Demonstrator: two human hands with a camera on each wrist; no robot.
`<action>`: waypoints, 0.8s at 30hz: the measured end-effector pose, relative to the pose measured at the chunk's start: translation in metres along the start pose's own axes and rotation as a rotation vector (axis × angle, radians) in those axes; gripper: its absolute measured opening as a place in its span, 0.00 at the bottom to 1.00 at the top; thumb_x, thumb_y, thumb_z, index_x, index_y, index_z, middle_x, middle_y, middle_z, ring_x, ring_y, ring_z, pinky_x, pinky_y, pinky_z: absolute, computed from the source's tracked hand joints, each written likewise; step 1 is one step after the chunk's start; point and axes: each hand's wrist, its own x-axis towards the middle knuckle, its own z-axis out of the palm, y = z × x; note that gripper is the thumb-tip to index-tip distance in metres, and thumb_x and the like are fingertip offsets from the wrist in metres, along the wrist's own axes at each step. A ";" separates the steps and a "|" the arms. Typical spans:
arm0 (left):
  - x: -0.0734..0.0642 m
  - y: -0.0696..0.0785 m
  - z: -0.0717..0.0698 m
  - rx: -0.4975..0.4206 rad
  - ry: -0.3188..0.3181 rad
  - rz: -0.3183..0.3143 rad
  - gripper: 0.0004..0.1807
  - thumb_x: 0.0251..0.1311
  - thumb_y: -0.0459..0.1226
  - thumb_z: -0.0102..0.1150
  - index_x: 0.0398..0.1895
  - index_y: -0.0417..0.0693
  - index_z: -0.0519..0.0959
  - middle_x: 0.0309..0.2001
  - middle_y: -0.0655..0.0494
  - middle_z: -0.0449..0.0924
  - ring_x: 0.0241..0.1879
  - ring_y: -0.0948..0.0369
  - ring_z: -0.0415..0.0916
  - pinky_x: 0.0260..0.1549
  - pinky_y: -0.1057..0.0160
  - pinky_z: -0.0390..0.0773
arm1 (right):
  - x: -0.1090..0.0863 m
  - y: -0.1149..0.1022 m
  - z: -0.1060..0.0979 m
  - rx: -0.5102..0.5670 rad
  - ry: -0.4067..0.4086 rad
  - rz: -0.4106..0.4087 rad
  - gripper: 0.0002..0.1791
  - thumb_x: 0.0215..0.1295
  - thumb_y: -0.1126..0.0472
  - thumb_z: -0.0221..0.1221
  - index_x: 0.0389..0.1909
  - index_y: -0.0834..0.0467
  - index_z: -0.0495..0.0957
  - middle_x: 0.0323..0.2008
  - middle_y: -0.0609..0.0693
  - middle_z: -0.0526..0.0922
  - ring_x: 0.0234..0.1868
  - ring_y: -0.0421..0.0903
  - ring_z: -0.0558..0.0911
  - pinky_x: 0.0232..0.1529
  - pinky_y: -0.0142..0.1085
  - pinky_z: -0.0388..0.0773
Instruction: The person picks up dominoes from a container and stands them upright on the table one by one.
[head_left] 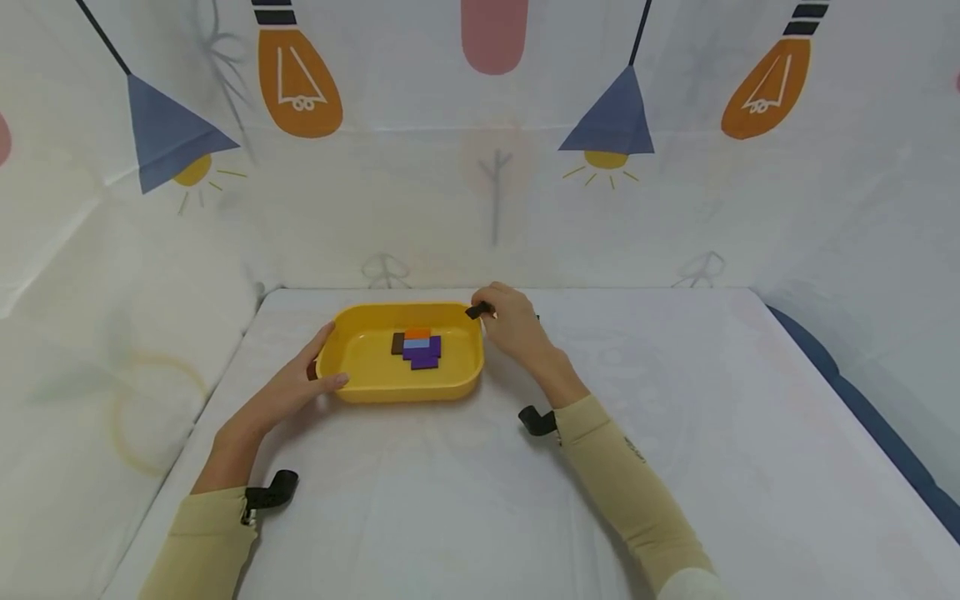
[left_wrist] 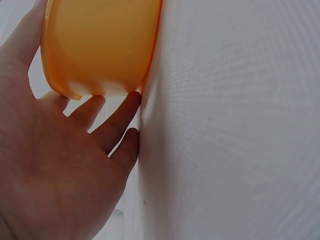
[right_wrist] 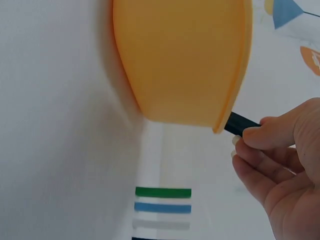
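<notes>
A yellow oval tray (head_left: 405, 392) sits on the white-covered table. My left hand (head_left: 288, 392) is at its left end, thumb over the near corner. In the left wrist view its spread, fairly straight fingers touch the tray's end wall. My right hand (head_left: 517, 325) pinches a small black rectangular block (right_wrist: 241, 123) between thumb and fingers at the tray's far right corner, level with the rim. On the tray floor several flat coloured blocks lie close together: a brown block (head_left: 397, 343), an orange block (head_left: 417, 333), a light blue block (head_left: 417, 343) and purple blocks (head_left: 424, 363).
Behind the table hangs a white cloth (head_left: 420, 192) printed with lamps and bulbs. The table (head_left: 420, 500) stretches in front of the tray and to its right. A dark blue edge (head_left: 862, 408) runs along the right side. Black camera mounts (head_left: 273, 490) sit on both wrists.
</notes>
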 end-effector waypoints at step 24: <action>-0.003 0.005 -0.002 0.012 0.005 -0.010 0.55 0.64 0.54 0.60 0.79 0.70 0.29 0.82 0.49 0.34 0.78 0.42 0.41 0.70 0.29 0.49 | -0.009 0.027 -0.034 0.029 -0.003 0.151 0.14 0.65 0.65 0.64 0.51 0.62 0.83 0.38 0.55 0.84 0.37 0.49 0.79 0.42 0.41 0.81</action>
